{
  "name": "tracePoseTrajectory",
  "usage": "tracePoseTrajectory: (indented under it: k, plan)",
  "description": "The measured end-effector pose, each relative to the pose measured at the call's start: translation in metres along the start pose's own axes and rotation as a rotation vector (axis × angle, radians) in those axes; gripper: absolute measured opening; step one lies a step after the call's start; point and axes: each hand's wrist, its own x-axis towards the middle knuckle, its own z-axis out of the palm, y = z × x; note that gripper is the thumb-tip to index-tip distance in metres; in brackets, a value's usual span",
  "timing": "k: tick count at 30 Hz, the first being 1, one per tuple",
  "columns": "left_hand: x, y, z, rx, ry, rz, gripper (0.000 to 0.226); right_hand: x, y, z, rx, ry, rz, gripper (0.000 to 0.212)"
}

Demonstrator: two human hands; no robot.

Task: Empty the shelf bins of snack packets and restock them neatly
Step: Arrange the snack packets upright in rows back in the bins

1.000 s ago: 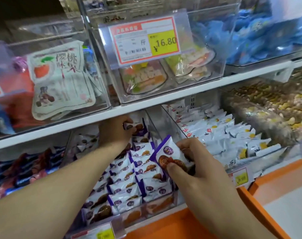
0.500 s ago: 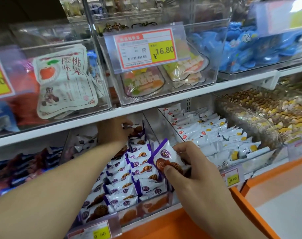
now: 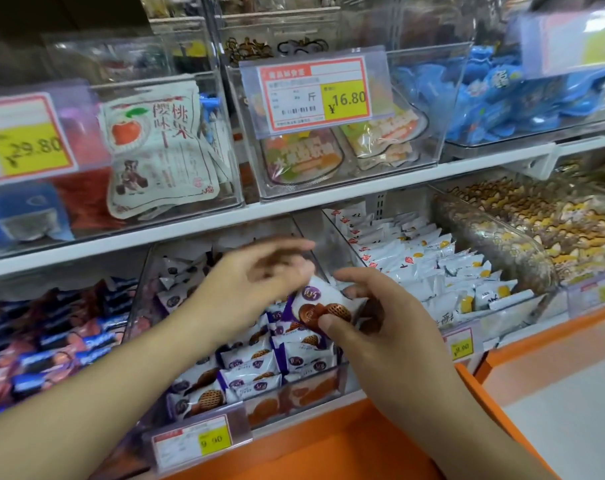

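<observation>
A clear plastic bin [image 3: 315, 386] on the lower shelf holds rows of purple-and-white snack packets [image 3: 252, 358] with a waffle biscuit printed on them. My right hand [image 3: 373, 327] pinches one such packet [image 3: 323, 306] between thumb and fingers, just above the bin's rows. My left hand [image 3: 256, 275] hovers blurred over the back of the bin, fingers stretched out toward the held packet, with nothing seen in it. The packets under both hands are hidden.
A neighbouring bin [image 3: 443, 271] to the right holds white packets with yellow marks; the left bin [image 3: 52, 341] has dark blue and red packets. The upper white shelf [image 3: 328, 195] hangs close above the hands. An orange ledge [image 3: 328, 452] runs below.
My left hand has drawn back out of the rear of the bin and swung right toward the packet. My right hand has lifted its packet a little higher.
</observation>
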Motion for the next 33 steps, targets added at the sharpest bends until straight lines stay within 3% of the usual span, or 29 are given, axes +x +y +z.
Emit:
tracePoseTrajectory:
  k: [3, 5, 8, 10, 13, 22, 26, 33]
  plan:
    - [-0.014, 0.000, 0.000, -0.071, -0.115, -0.002, 0.033, -0.001, -0.001, 0.004, -0.037, 0.032, -0.044, 0.038]
    - [-0.013, -0.008, -0.004, -0.040, -0.013, -0.041, 0.029, -0.001, 0.001, 0.007, -0.087, 0.052, -0.061, 0.036]
    - [-0.006, -0.019, -0.014, 0.036, 0.185, -0.132, 0.023, -0.002, 0.004, 0.011, -0.257, 0.001, -0.102, 0.050]
    - [0.006, -0.026, -0.017, 0.222, 0.305, -0.170, 0.022, -0.002, 0.009, 0.015, -0.347, -0.043, -0.099, 0.059]
    - [0.034, -0.042, -0.013, 0.284, 0.402, -0.183, 0.024, 0.000, 0.019, 0.016, -0.381, -0.044, -0.062, 0.066]
    - [0.096, -0.084, -0.009, 0.495, 0.455, -0.159, 0.017, 0.004, 0.027, 0.015, -0.369, -0.056, -0.076, 0.062]
    - [0.098, -0.103, -0.015, 0.700, 0.384, -0.092, 0.012, 0.005, 0.027, 0.014, -0.377, -0.077, -0.074, 0.063]
    - [0.092, -0.101, -0.022, 0.784, 0.320, -0.100, 0.022, 0.004, 0.029, 0.015, -0.354, -0.053, -0.078, 0.062]
